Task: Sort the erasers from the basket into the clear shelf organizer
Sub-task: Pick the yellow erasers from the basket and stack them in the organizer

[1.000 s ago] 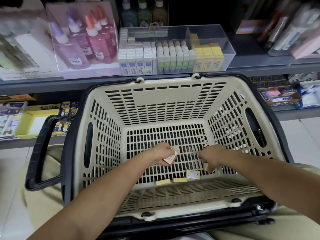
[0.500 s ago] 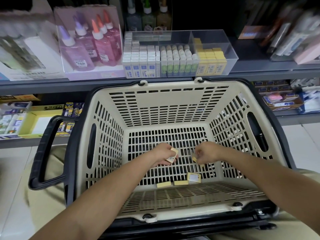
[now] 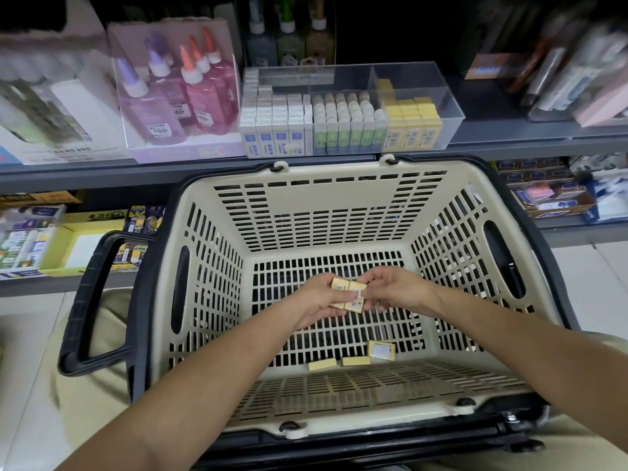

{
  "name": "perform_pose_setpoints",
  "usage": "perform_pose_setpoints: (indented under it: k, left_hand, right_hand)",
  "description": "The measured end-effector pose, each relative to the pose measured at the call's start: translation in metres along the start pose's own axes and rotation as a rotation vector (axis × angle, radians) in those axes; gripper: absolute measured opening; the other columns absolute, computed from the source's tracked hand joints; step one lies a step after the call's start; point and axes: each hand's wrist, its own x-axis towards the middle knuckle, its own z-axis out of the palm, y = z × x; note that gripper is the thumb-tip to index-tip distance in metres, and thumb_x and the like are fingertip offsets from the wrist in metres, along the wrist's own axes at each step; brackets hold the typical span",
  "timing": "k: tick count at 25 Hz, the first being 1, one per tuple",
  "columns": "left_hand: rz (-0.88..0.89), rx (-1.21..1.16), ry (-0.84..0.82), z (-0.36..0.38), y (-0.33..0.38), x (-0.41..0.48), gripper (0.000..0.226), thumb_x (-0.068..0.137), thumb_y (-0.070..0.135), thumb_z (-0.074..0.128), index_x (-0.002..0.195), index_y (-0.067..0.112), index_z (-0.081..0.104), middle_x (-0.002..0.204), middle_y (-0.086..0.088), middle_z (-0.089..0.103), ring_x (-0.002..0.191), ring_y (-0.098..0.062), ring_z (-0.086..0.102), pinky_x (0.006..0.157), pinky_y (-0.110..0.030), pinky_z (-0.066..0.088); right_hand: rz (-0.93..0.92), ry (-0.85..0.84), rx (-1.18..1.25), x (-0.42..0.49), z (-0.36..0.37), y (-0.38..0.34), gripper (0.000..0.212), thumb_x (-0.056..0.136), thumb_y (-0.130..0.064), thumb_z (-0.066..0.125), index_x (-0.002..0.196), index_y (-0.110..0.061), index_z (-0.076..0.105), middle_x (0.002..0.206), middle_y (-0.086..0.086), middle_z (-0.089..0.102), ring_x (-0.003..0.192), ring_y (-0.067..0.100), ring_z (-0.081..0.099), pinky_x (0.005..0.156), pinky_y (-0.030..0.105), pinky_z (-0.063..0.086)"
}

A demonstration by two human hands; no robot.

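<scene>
Two yellow held erasers [image 3: 349,296] hang side by side over the middle of the basket floor, labels up, long axes roughly near-to-far. The left hand [image 3: 317,302] grips the pair from the left, thumb across the top and fingers curled underneath, clamped on both. The right hand [image 3: 394,290] meets them from the right. Its fingertips [image 3: 368,294] are closed in a pinch on the outer edge of the right-hand eraser, likely seating it against its neighbour. Both hands are on the pair; the left looks to carry it.

Three loose erasers [image 3: 356,361] lie on the basket floor along the near wall, right of centre. Two lie flat in a row with long axes left-right. The third sits just right of them, tilted, label up. They are below the hands and toward the person, nearer the right hand.

The basket [image 3: 326,169] is beige and slotted, with a black handle [image 3: 88,300] folded out at its left side. Its far rim is up against the shelf edge. The clear organizer [image 3: 445,96] sits on the shelf just past that rim. A yellow stack [image 3: 413,125] stands at the front of its right compartment. Glue bottles [image 3: 176,93] stand left of it.

Judgement: sorting is nearly done. The pair has to travel up, away and slightly right to join the yellow stack. The three on the floor are still to collect.
</scene>
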Motion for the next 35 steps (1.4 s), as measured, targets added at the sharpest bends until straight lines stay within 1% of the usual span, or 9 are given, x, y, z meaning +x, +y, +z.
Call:
perform_pose_setpoints:
  k: [5, 9, 14, 19, 22, 26, 28, 31, 35]
  left_hand:
    - [0.012, 0.116, 0.075, 0.001, -0.002, 0.003, 0.02, 0.081, 0.004, 0.068, 0.096, 0.011, 0.056, 0.095, -0.009, 0.067, 0.082, -0.016, 0.065, 0.066, -0.022, 0.053]
    - [-0.049, 0.13, 0.103, -0.007, -0.002, 0.002, 0.021, 0.082, 0.002, 0.066, 0.096, 0.012, 0.053, 0.098, -0.01, 0.065, 0.083, -0.016, 0.065, 0.062, -0.021, 0.056]
    - [-0.112, 0.136, 0.046, -0.003, -0.003, 0.001, 0.029, 0.083, 0.003, 0.066, 0.107, 0.006, 0.051, 0.098, -0.013, 0.063, 0.077, -0.015, 0.062, 0.05, -0.019, 0.051]
    - [-0.104, 0.127, 0.03, -0.01, -0.001, -0.001, 0.025, 0.082, 0.001, 0.064, 0.102, 0.008, 0.05, 0.104, -0.018, 0.062, 0.083, -0.023, 0.066, 0.056, -0.023, 0.054]
    - [-0.122, 0.126, 0.07, -0.018, 0.0, 0.0, 0.035, 0.084, 0.004, 0.063, 0.116, 0.003, 0.048, 0.106, -0.019, 0.063, 0.087, -0.025, 0.067, 0.062, -0.027, 0.057]
    - [-0.218, 0.068, -0.092, -0.019, 0.002, -0.006, 0.034, 0.088, 0.031, 0.062, 0.112, 0.008, 0.056, 0.099, -0.014, 0.069, 0.087, -0.024, 0.069, 0.072, -0.032, 0.058]
    - [-0.226, -0.024, -0.176, -0.015, 0.004, -0.008, 0.039, 0.085, 0.038, 0.062, 0.11, 0.008, 0.058, 0.095, -0.012, 0.069, 0.087, -0.024, 0.069, 0.067, -0.028, 0.058]
    - [-0.189, -0.09, -0.22, -0.013, 0.006, -0.008, 0.045, 0.074, 0.024, 0.072, 0.112, 0.005, 0.056, 0.092, -0.011, 0.069, 0.086, -0.021, 0.069, 0.065, -0.024, 0.056]
    - [-0.171, -0.084, -0.107, -0.021, 0.006, -0.008, 0.037, 0.076, 0.009, 0.072, 0.109, 0.007, 0.056, 0.089, -0.01, 0.071, 0.081, -0.02, 0.07, 0.061, -0.025, 0.056]
  right_hand:
    - [0.116, 0.023, -0.312, -0.001, -0.004, 0.007, 0.024, 0.085, -0.019, 0.066, 0.106, -0.014, 0.055, 0.084, 0.0, 0.065, 0.07, 0.008, 0.058, 0.058, 0.018, 0.046]
    - [0.216, -0.167, -0.921, 0.0, 0.005, 0.028, 0.028, 0.085, -0.023, 0.066, 0.11, -0.013, 0.06, 0.112, 0.001, 0.061, 0.098, 0.014, 0.056, 0.086, 0.024, 0.046]
    - [0.239, -0.214, -0.966, 0.001, 0.014, 0.039, 0.036, 0.082, -0.017, 0.069, 0.116, -0.012, 0.058, 0.103, 0.001, 0.057, 0.089, 0.015, 0.052, 0.072, 0.023, 0.042]
    - [0.199, -0.267, -0.895, 0.002, 0.015, 0.028, 0.014, 0.082, -0.01, 0.065, 0.094, -0.013, 0.058, 0.084, -0.001, 0.06, 0.071, 0.009, 0.057, 0.062, 0.017, 0.048]
    - [0.079, -0.15, -0.682, 0.001, 0.004, 0.002, 0.012, 0.083, -0.009, 0.065, 0.087, -0.014, 0.056, 0.085, 0.001, 0.063, 0.068, 0.006, 0.061, 0.068, 0.021, 0.053]
    - [-0.146, 0.014, -0.504, -0.003, 0.007, -0.011, 0.016, 0.08, -0.008, 0.067, 0.081, -0.017, 0.054, 0.089, -0.004, 0.06, 0.062, 0.004, 0.056, 0.053, 0.014, 0.045]
    - [-0.223, 0.056, -0.493, -0.002, 0.013, -0.007, 0.02, 0.081, -0.007, 0.067, 0.077, -0.021, 0.054, 0.089, -0.005, 0.06, 0.076, 0.011, 0.058, 0.062, 0.018, 0.049]
    - [-0.259, 0.071, -0.414, 0.001, 0.012, -0.005, 0.022, 0.08, -0.002, 0.068, 0.075, -0.021, 0.057, 0.086, -0.002, 0.062, 0.083, 0.017, 0.062, 0.08, 0.031, 0.055]
    - [-0.135, 0.1, -0.419, 0.006, 0.005, 0.004, 0.014, 0.083, -0.008, 0.066, 0.083, -0.019, 0.057, 0.09, 0.003, 0.063, 0.081, 0.019, 0.063, 0.08, 0.034, 0.056]
